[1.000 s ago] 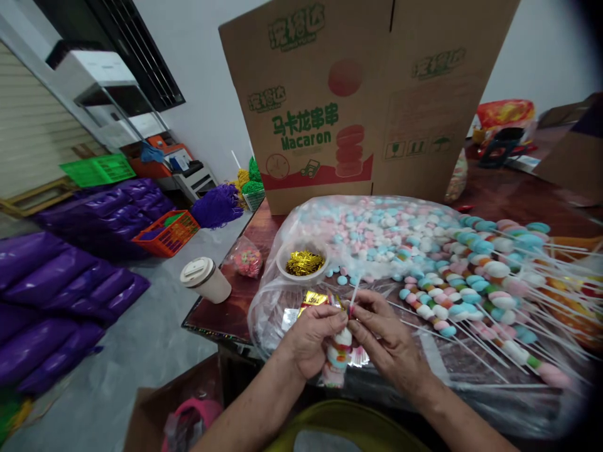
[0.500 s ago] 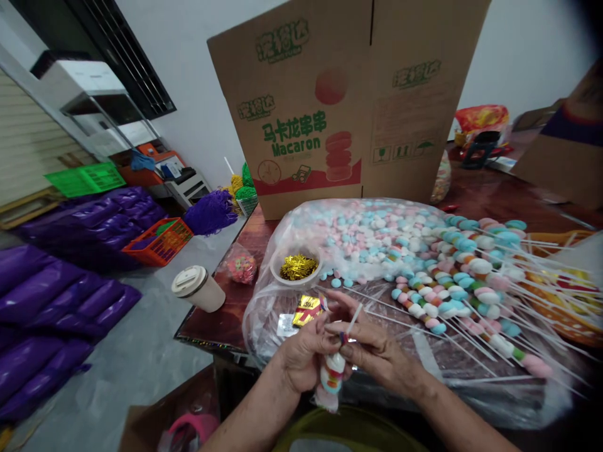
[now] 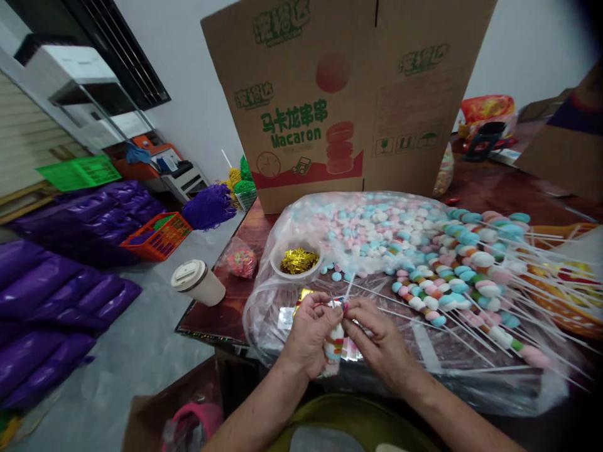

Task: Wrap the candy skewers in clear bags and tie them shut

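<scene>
My left hand is closed around a wrapped marshmallow skewer, its candy end pointing down towards me. The white stick of the skewer sticks up between my hands. Thumb and fingers of my right hand pinch the gathered neck of the wrapper, where a dark bit shows; whether a tie is there I cannot make out. Just behind my left hand lie gold printed wrappers, partly covered. A white bowl of gold twist ties stands beyond them.
A clear plastic bag of loose pastel marshmallows spreads over the table. Unwrapped marshmallow skewers are piled at right, beside an orange basket. A large cardboard box stands behind. A lidded cup sits at the left edge.
Both hands have moved slightly up and away from me with the skewer, and now cover more of the gold wrappers. My right-hand fingers have closed in on the wrapper's neck.
</scene>
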{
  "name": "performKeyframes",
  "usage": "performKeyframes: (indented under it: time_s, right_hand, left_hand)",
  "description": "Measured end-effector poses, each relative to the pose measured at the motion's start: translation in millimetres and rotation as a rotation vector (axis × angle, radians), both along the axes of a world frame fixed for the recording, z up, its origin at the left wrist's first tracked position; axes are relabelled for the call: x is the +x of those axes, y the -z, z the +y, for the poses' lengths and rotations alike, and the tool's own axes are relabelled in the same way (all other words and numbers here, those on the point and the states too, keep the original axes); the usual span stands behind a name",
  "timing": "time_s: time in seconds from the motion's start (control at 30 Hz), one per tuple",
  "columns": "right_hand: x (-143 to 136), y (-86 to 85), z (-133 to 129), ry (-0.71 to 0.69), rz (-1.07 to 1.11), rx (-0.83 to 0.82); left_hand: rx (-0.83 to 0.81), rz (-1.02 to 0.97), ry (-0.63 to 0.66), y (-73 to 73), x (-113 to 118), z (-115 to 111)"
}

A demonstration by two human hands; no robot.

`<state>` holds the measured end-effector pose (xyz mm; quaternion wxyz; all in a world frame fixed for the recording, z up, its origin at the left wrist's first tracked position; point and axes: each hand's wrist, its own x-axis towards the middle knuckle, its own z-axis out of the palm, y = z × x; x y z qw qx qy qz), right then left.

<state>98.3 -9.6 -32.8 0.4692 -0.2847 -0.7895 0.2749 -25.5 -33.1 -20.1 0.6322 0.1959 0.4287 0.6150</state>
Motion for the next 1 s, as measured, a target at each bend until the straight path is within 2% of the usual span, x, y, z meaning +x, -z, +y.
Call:
performKeyframes:
  time_s: [0.07,0.2,0.3,0.33,0.4,0.5,0.57,0.67,0.73,0.83,0.9,0.93,1.0]
  right_hand:
    - [2.7,1.1,4.6,0.046,-0.072,0.075]
    - [8.1,2.9,11.5,0.186,-0.313,0.335]
    - [11.0,-0.7,13.2,0.209,-0.384,0.434]
    - [11.1,-2.5,12.6,0.189,-0.342,0.408]
    - [9.7,-5.5,9.7,0.133,-0.177,0.251]
    - [5.1,-6.8,2.4,0.096,0.054,-0.09]
    - [2.4,-5.0,-1.3,0.092,0.097,-0.182]
    - [0.0,-0.2,-0.1,0.15,-0.017,0.016]
    - [-0.4,1.3,4.9,0.188,-0.115,0.161]
    - [0.8,-4.4,12.2,0.191,-0.058,0.16]
    - [2.3,-11.8,11.7,0.216,0.052,0.145]
    - [2.9,-14.7,9.4,0.202,0.063,0.177]
    - [3.6,-16.2,2.7,0.072,-0.011,0.323]
  left_hand:
    - [0.003,0.073,0.014,-0.7,1.1,0.3]
    - [0.043,0.16,0.09,-2.8,0.6,1.8]
    - [0.097,0.234,0.146,-2.6,-2.7,3.0]
    - [0.109,0.256,0.147,-2.7,-3.6,3.4]
    - [0.113,0.263,0.129,-4.2,-4.4,3.9]
    - [0.061,0.158,0.111,-9.1,-2.4,4.2]
    - [0.001,0.06,0.13,-12.3,-0.7,4.3]
    - [-0.015,0.059,0.135,-13.0,-0.4,3.7]
    - [0.076,0.236,0.095,-9.4,-1.2,2.3]
    - [0.209,0.537,-0.051,-1.2,-2.5,-0.5]
    - [0.128,0.565,-0.11,-0.6,-5.4,-0.8]
    - [0.039,0.505,-0.064,-3.6,-8.8,-0.2]
    - [-0.11,0.295,0.136,-17.2,-20.5,2.0]
